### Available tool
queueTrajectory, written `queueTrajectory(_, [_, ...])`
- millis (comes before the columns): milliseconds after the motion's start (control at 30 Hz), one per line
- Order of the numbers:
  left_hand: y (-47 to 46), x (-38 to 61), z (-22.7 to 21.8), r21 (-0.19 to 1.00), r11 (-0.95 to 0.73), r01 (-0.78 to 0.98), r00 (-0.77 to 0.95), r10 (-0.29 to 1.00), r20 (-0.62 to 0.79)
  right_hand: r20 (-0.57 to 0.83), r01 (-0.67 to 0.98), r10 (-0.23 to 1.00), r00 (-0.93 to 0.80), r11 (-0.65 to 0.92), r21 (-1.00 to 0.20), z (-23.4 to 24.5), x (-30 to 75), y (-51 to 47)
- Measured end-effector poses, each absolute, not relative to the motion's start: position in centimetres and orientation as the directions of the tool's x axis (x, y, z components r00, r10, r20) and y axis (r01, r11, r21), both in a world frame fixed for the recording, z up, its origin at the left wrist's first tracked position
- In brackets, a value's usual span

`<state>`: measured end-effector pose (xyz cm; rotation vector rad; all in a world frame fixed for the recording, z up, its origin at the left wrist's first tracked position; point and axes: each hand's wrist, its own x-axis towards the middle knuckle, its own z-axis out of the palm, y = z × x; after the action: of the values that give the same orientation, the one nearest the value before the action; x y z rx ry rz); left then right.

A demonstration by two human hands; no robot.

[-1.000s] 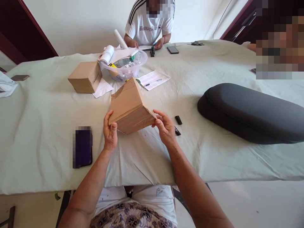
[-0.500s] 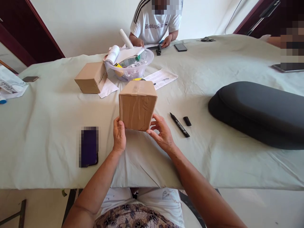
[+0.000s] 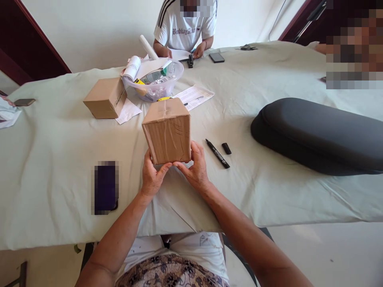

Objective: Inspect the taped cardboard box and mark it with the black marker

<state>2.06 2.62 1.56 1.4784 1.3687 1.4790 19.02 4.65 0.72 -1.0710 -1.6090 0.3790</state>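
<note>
Box [image 3: 167, 131]: between our two hands over the cloth [image 3: 60, 159], tape strip on its top, creased tape on the face toward us. Can't tell whether its underside touches the cloth.
Left hand [image 3: 152, 175]: closed on the box, fingers against its left side, thumb along the lower near edge.
Right hand [image 3: 194, 167]: same hold mirrored, fingers up the right side, thumb under the near face.
Thumbs: tips almost meeting mid-edge. Grip is about one box wide, both sides loaded. Can't see how far the fingers reach underneath.
Box step: we'd call it steadying the box two-handed, taped face toward us.
Next box move: in our view, lifting or turning calls for both hands kept on it. Freeing one hand calls for seating it flat first.
Marker [image 3: 217, 154]: uncapped on the cloth, right of our right hand, untouched. We'd keep the box off that tip; ink risk.
Cap [image 3: 226, 148]: off the marker, lying just right of it.
Second box [image 3: 104, 97]: farther out on the left, just beside the basin [image 3: 160, 92], well apart from ours.
Sheet [image 3: 206, 94]: behind our box, pen [image 3: 196, 100] on top.
Co-worker [image 3: 185, 32]: far side, hands at a paper, not near our box.
</note>
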Motion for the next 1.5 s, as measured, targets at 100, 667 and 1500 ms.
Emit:
queueTrajectory(100, [2.8, 2.0, 1.7, 0.951, -0.248, 0.185, -0.173, 0.944, 0.28, 0.603, 0.404, 0.797, 0.026, 0.543, -0.736, 0.8, 19.3, 4.7])
queueTrajectory(667, [3.5, 1.1, 2.4, 0.948, -0.252, -0.196, -0.166, 0.961, 0.222, 0.71, 0.324, 0.703, 0.032, 0.665, -0.673, 2.2, 20.2, 4.8])
queueTrajectory(1500, [5.5, -0.7, 1.4, 0.895, -0.208, -0.395, -0.35, 0.935, 0.062, 0.646, 0.509, 0.685, 0.337, 0.445, -0.737, 2.3, 22.2, 6.3])
